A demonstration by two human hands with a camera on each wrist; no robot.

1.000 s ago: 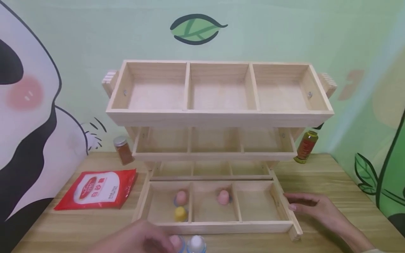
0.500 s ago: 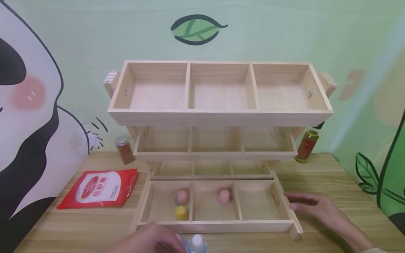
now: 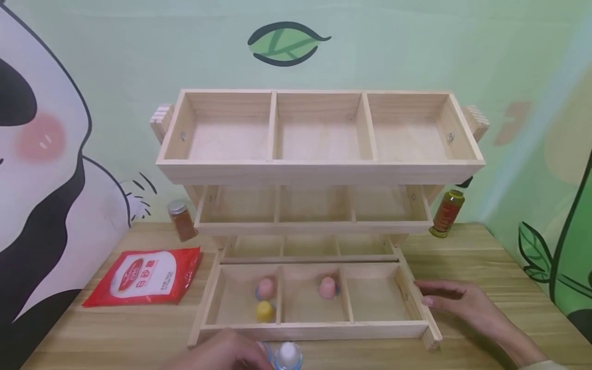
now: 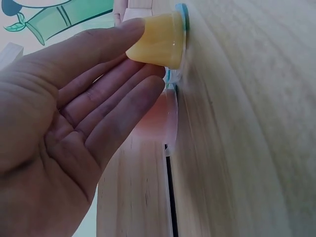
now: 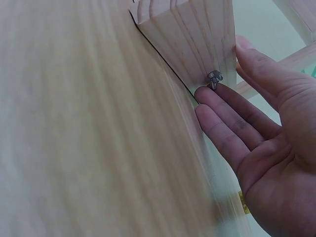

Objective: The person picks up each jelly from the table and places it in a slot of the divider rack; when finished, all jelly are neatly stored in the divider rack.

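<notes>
My left hand (image 4: 74, 116) pinches the yellow cup (image 4: 160, 42) between thumb and fingers, a pink cup (image 4: 153, 118) just beside it, while my right hand (image 5: 281, 148), fingers almost straight, touches the wooden rack (image 3: 319, 174).

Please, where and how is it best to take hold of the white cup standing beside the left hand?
Take the white cup by its narrow body, thumb and finger on opposite sides, probably best from above and slightly from the person's right: the body rises from a wider blue-edged rim, while the left hand and another cup crowd its left side.
</notes>
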